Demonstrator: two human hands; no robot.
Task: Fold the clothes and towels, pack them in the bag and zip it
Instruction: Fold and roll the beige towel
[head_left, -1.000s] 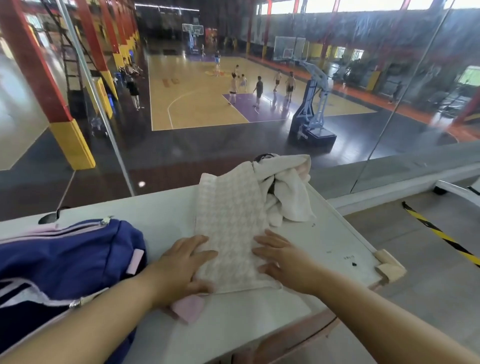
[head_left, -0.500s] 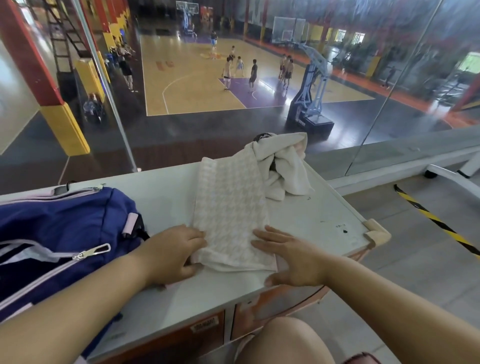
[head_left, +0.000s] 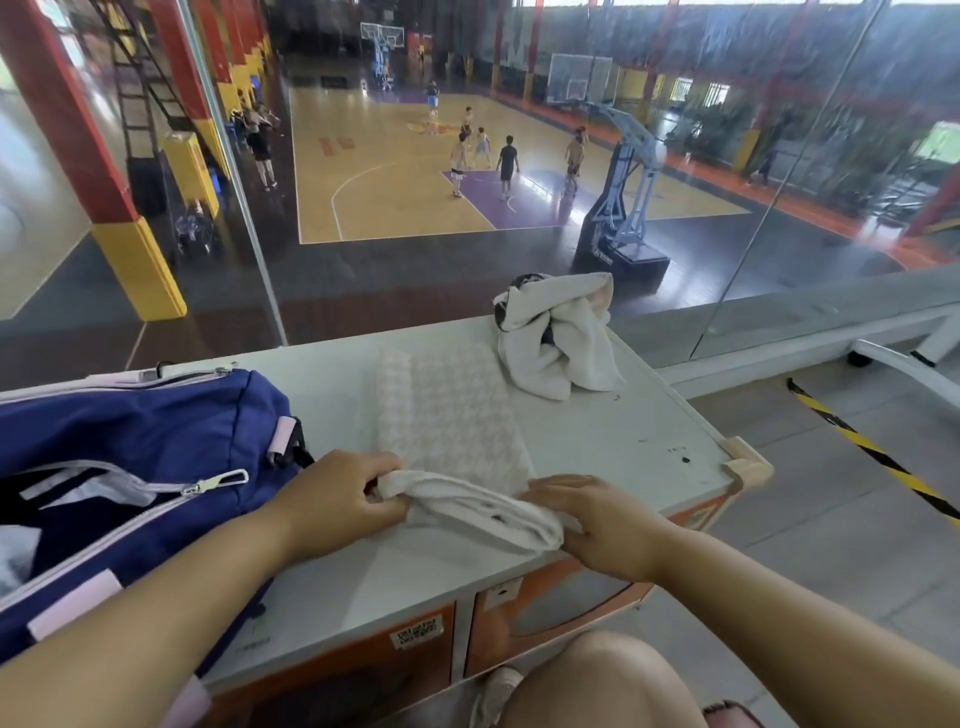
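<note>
A pale houndstooth towel (head_left: 449, 415) lies lengthwise on the white cabinet top (head_left: 623, 441), with its near end lifted off the surface. My left hand (head_left: 337, 499) pinches the near left corner of that end. At the near right corner my right hand (head_left: 597, 525) grips it. A crumpled white garment (head_left: 556, 332) sits at the far right of the top, beyond the towel. A navy bag (head_left: 140, 441) with pink trim and its main zip open lies at the left.
A glass wall rises directly behind the cabinet, with a basketball court far below. The cabinet's right corner carries a wooden guard (head_left: 745, 465). Black-and-yellow tape (head_left: 872, 457) marks the floor at right. My knee (head_left: 608, 680) shows below the cabinet front.
Both hands went from lying flat on the towel's near end to gripping its corners and raising that end. The view has tilted downwards.
</note>
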